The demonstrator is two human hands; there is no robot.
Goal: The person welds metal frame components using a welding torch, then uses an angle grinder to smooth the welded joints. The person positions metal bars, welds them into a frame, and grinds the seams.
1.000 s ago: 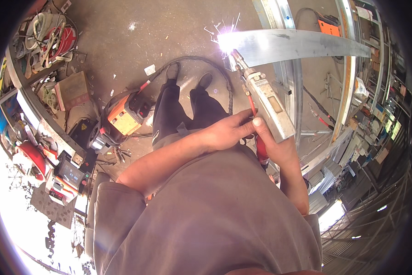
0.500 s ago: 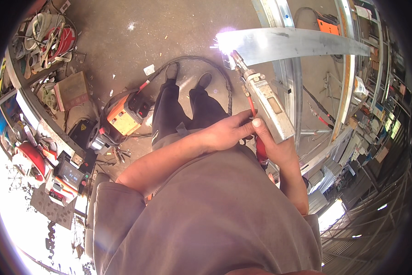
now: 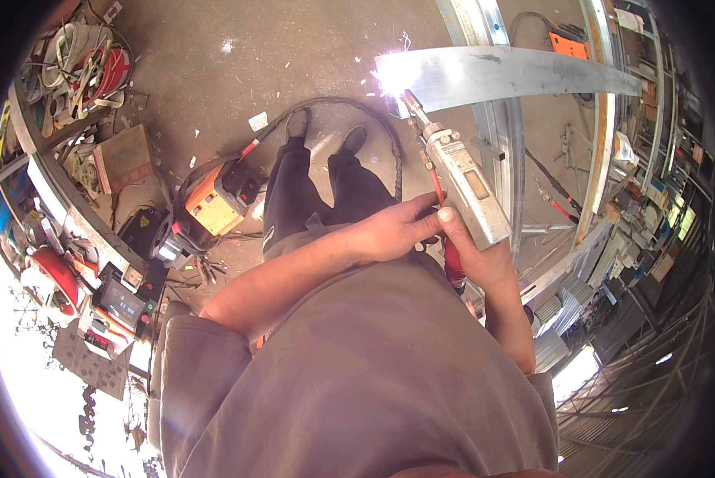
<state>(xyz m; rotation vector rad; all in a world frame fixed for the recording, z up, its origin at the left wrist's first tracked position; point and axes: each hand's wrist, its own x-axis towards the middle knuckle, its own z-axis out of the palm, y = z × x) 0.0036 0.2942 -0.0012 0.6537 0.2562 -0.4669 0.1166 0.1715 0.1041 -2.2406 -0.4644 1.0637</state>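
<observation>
Steel strip [image 3: 517, 73] | spark at its end, weaker than before | both our hands, left [image 3: 393, 233] and right [image 3: 481, 259], clamp welding torch [image 3: 461, 179]; bead continuing

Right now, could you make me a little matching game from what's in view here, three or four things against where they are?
Things:
1. welding torch
2. metal sheet
3. orange machine
4. cardboard box

Places:
A. on the floor by the left leg
B. held in both hands
C. lit by a bright spark at its left end
D. beside the cluttered shelf on the left

Pairs: 1-B, 2-C, 3-A, 4-D
</observation>
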